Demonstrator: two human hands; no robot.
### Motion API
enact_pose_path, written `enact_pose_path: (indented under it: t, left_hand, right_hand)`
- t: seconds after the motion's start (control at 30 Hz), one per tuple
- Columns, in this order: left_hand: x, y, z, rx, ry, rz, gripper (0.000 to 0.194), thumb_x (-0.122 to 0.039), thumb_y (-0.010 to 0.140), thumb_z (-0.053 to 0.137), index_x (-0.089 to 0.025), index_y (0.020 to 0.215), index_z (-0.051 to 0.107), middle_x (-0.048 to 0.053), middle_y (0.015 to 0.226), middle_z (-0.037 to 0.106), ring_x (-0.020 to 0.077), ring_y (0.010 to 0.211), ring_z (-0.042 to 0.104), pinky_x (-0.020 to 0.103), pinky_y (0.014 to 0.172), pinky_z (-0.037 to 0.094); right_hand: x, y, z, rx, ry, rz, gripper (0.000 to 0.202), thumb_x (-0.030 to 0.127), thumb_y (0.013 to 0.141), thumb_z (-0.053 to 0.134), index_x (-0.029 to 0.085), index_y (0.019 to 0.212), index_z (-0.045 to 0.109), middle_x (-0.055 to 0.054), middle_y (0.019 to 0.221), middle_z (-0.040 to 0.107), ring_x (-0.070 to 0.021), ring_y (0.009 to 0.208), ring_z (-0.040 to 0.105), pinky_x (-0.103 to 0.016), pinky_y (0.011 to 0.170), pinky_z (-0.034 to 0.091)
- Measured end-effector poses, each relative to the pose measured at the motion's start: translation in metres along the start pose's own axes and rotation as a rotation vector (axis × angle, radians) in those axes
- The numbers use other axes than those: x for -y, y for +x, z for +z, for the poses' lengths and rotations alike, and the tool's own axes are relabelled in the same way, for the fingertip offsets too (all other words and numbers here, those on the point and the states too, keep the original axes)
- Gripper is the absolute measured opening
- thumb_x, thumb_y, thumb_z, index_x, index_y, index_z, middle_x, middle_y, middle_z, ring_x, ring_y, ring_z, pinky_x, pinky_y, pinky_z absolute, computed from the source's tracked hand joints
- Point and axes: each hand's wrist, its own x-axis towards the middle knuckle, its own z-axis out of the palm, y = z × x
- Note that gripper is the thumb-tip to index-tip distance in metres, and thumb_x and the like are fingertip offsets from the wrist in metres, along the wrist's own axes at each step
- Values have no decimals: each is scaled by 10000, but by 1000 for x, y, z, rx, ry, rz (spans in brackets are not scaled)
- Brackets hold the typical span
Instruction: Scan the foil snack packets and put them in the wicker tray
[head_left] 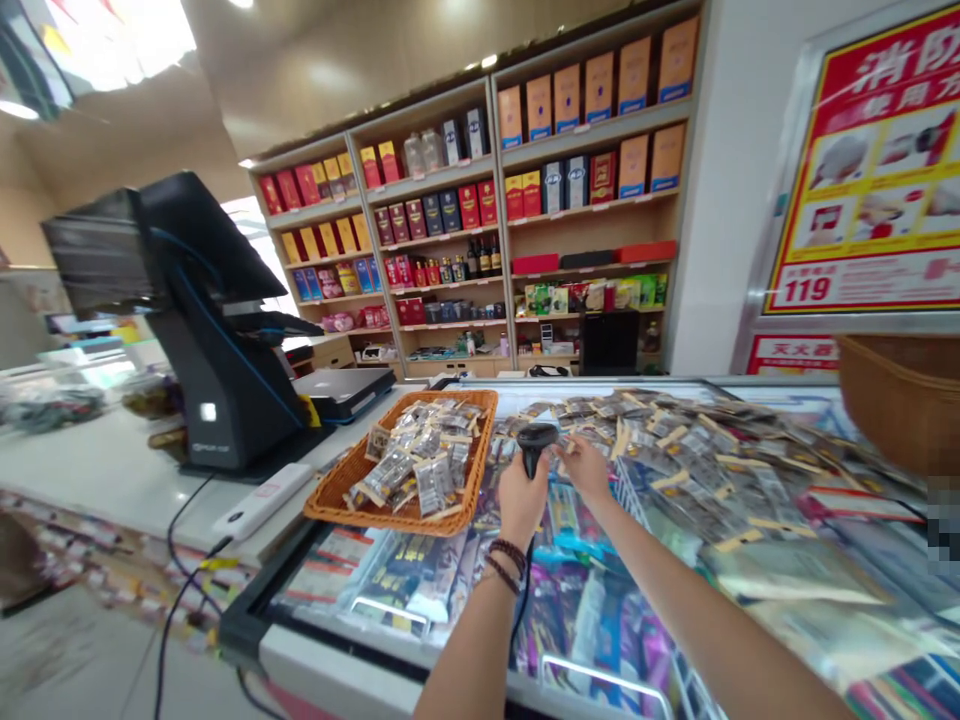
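My left hand, with dark beads on its wrist, is wrapped round the handle of a black handheld scanner above the glass freezer top. Just right of the scanner head, my right hand has its fingers pinched together; what they hold, if anything, is too small to tell. An orange wicker tray to the left carries many small clear packets. More small packets lie spread over the glass on the right.
The freezer shows colourful ice-cream packs under its glass. At the left stand a black checkout terminal and a white power strip with a dark cable. A brown basket is at the far right. Stocked shelves line the back.
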Motion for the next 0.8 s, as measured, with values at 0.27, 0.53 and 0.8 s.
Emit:
enact_pose_path:
  t: [0.27,0.53,0.8]
  left_hand:
    - [-18,-11,1,11,34,57,327,-549,974,600,-232,890,597,1,634,606,203,609,618,278,623,421]
    - [-29,-21,4,140,99,175,269,-465,986,584,-205,982,651,9,665,615,203,615,614,285,622,411]
    - [-31,-20,7,174,231,208,249,-429,977,616,-200,888,658,16,663,632,199,645,631,269,618,359]
  right_hand:
    - [-7,-15,-26,-227,703,235,872,662,530,889,228,1236,617,-7,710,756,-254,646,710,-364,631,558]
    - [-4,-27,-54,-294,619,243,534,563,493,949,183,827,778,-116,730,794,-298,698,757,-394,632,600]
    - [-8,-22,-45,-365,695,238,582,670,520,899,184,825,802,-132,769,814,-328,765,794,-471,743,658]
